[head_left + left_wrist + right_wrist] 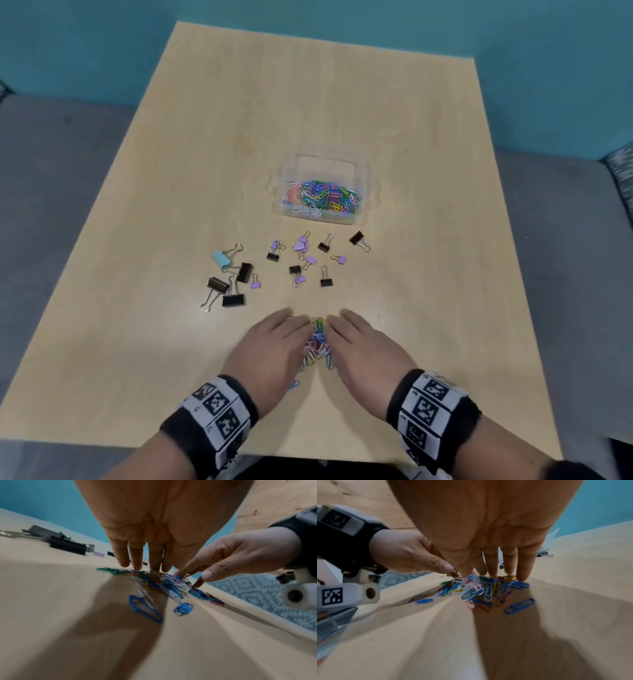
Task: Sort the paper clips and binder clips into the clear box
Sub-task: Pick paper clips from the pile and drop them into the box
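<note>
- The left hand (pixel 270 346) and the right hand (pixel 363 346) lie low over the near part of the surface (pixel 428 308), palms turned toward each other, with a heap of coloured paper clips (pixel 318 342) between them.
- Both hands are released: fingers straight and close together, fingertips down at the heap, nothing gripped. This placement appears intended to rake the loose clips into one compact pile that can be scooped up.
- The heap forms a narrow ridge whose long axis runs away from the person, roughly toward the clear box (pixel 363 171). Individual clips point in mixed directions.
- A few blue clips lie apart on the near side of the heap, outside the fingers, as the left wrist view shows (pixel 145 608).
- The clear box stands farther out on the surface, right of centre, well apart from the hands, and already holds a layer of coloured paper clips.
- The binder clips (pixel 274 263), black, purple and one light blue, lie scattered on the surface between the box and the hands, handles pointing in various directions. None is visible in the box.
</note>
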A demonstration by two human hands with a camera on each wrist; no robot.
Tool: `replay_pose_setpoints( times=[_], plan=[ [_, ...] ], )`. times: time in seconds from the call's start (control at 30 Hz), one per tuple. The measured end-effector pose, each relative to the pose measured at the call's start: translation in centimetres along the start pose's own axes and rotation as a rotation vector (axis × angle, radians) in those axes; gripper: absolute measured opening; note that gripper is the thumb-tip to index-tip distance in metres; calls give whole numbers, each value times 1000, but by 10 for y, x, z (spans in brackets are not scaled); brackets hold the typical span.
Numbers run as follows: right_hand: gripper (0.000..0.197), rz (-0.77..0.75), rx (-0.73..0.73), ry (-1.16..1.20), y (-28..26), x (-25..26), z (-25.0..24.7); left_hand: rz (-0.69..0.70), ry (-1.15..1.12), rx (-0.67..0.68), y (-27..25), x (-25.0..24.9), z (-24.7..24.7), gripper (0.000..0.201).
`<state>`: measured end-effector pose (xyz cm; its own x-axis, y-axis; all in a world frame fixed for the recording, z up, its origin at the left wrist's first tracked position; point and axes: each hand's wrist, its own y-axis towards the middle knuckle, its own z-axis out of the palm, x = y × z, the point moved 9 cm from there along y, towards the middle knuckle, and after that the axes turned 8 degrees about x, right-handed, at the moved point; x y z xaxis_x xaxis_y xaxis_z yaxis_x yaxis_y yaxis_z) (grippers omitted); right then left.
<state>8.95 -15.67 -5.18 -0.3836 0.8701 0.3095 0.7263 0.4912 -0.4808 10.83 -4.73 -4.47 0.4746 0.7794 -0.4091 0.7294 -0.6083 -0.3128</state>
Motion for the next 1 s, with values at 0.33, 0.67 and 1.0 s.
replay_pose_setpoints(
  times=[0.33,0.67,1.0],
  plan=[
    [84,306,5,276,-27,-26,10,-216,-62,19,-33,29,12,98],
    [31,240,-17,113,24,-5,-17,-206,-94,-59,19,15,1,40],
    [60,182,119,20,20,-3,-23,-190,30,-63,21,24,-3,32]
  ],
)
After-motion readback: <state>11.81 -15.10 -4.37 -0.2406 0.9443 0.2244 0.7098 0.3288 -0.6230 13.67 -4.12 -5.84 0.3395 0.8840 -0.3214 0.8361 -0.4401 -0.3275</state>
